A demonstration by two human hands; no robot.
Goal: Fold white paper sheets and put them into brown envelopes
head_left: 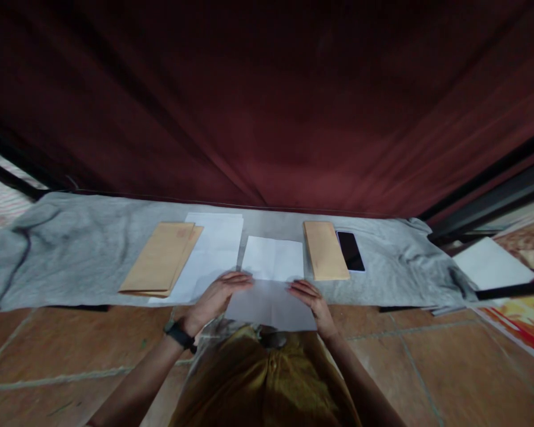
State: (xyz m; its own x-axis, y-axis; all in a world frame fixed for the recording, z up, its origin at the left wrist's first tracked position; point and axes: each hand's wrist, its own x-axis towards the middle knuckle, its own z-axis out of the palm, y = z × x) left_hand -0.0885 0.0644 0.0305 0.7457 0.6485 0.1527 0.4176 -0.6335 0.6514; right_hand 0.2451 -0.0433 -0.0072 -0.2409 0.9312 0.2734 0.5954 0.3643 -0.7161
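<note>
A creased white sheet of paper (272, 259) is in front of me. Its far half lies on the grey cloth, and its shaded near half extends past the bench's front edge over my lap. At the sheet's left side, my left hand (225, 292) grips it near the middle crease, fingers on top. My right hand (312, 298) holds the opposite side at about the same height. Both thumbs are hidden. Left of the sheet, a stack of white paper (213, 255) is partly covered by brown envelopes (158, 258). Another brown envelope (326, 252) lies just beyond my right hand.
A dark-screened phone (351, 251) rests beside the right envelope. Grey cloth (391, 255) covers the narrow bench, with a dark red curtain (267, 118) behind it. At far right are a white sheet (493, 263) and a colourful printed item (523, 323). Tiled floor (382, 350) shows below.
</note>
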